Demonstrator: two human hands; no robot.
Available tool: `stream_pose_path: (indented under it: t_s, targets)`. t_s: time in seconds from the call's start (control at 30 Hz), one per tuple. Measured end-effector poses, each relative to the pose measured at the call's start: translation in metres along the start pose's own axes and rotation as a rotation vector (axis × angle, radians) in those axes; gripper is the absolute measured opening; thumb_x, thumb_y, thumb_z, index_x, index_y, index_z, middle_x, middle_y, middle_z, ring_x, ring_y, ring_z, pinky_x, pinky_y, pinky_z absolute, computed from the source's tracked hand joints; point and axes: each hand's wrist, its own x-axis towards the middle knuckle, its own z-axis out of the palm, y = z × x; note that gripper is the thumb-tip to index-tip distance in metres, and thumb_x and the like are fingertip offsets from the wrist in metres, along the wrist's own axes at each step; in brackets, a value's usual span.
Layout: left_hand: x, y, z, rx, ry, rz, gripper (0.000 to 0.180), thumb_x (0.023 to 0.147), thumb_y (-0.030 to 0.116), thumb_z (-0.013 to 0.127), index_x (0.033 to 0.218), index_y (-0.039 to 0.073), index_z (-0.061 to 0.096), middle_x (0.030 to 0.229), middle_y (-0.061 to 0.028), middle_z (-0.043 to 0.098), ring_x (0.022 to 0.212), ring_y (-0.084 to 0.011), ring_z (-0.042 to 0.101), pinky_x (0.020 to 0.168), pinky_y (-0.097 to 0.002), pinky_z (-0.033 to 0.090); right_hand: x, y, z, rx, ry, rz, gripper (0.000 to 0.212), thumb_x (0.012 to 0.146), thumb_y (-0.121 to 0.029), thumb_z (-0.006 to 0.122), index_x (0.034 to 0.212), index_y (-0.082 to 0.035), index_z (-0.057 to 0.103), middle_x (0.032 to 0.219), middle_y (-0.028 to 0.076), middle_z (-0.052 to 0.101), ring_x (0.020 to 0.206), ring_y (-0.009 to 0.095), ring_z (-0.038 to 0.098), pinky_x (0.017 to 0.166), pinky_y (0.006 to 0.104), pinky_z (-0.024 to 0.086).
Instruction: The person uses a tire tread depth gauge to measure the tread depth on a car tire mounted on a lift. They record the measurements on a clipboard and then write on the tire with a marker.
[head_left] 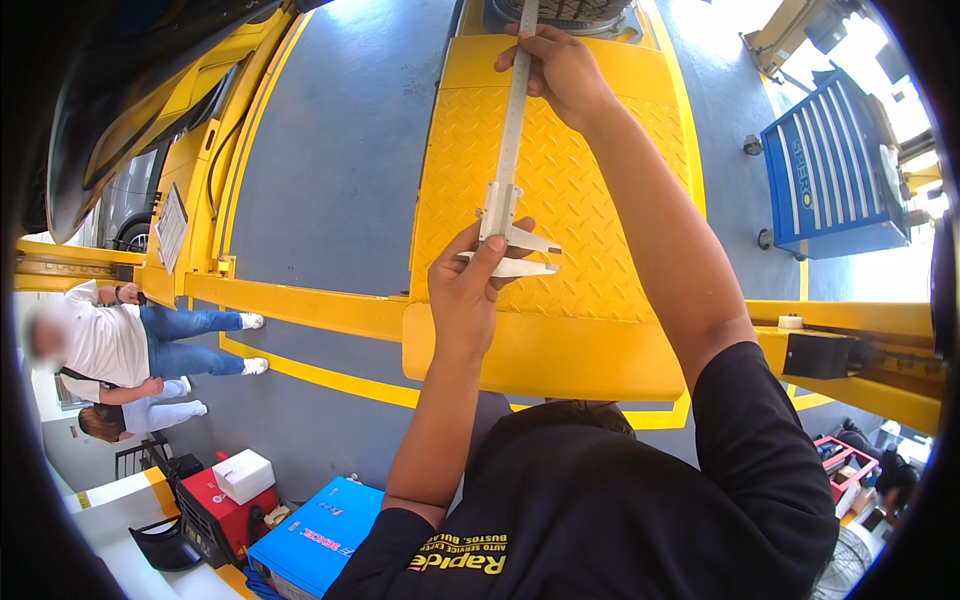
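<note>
A long metal vernier caliper is held lengthwise in front of me, its jaws toward me and slightly apart, with nothing seen between them. My left hand grips it by the jaw end, thumb on the metal near the sliding part. Farther off, my right hand pinches the long scale bar close to its far end. Below the caliper lies a yellow diamond-plate ramp. Part of a tire shows at the ramp's far end, cut by the upper edge of the picture.
A blue wheeled tool cabinet stands at the right. Yellow lift beams cross both sides. Two people stand at the left, one in a white shirt. A blue box and a red machine sit at the lower left.
</note>
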Motion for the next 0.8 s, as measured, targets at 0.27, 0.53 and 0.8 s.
stream_pose_path:
  t_s: [0.27, 0.53, 0.8]
  targets:
    - [-0.049, -0.016, 0.003, -0.104, -0.214, -0.138, 0.047, 0.094, -0.002, 0.054, 0.139, -0.012, 0.044, 0.133, -0.0315, 0.056, 0.12, -0.0368, 0.062, 0.103, -0.0444, 0.052, -0.059, -0.006, -0.022, -0.024, -0.03, 0.088, 0.035, 0.108, -0.02, 0.039, 0.132, 0.001, 0.051, 0.086, 0.009, 0.07, 0.055, 0.008, 0.044, 0.057, 0.0207, 0.041]
    - [-0.035, -0.061, 0.054, -0.16, -0.231, -0.151, 0.047, 0.095, -0.003, 0.051, 0.141, -0.011, 0.043, 0.135, -0.0292, 0.056, 0.12, -0.0342, 0.062, 0.105, -0.0459, 0.051, -0.065, -0.028, -0.078, -0.184, 0.057, 0.017, 0.036, 0.109, -0.022, 0.037, 0.132, 0.001, 0.054, 0.089, 0.008, 0.07, 0.055, 0.007, 0.042, 0.058, 0.0196, 0.041]
    - [-0.024, -0.066, 0.075, -0.123, -0.214, -0.123, 0.047, 0.095, -0.002, 0.051, 0.141, -0.011, 0.044, 0.135, -0.0293, 0.056, 0.119, -0.0331, 0.063, 0.103, -0.0466, 0.052, -0.04, -0.018, -0.109, -0.642, -0.067, -0.358, 0.037, 0.105, -0.024, 0.045, 0.131, 0.0, 0.058, 0.1, 0.005, 0.075, 0.078, 0.014, 0.06, 0.076, 0.026, 0.054]
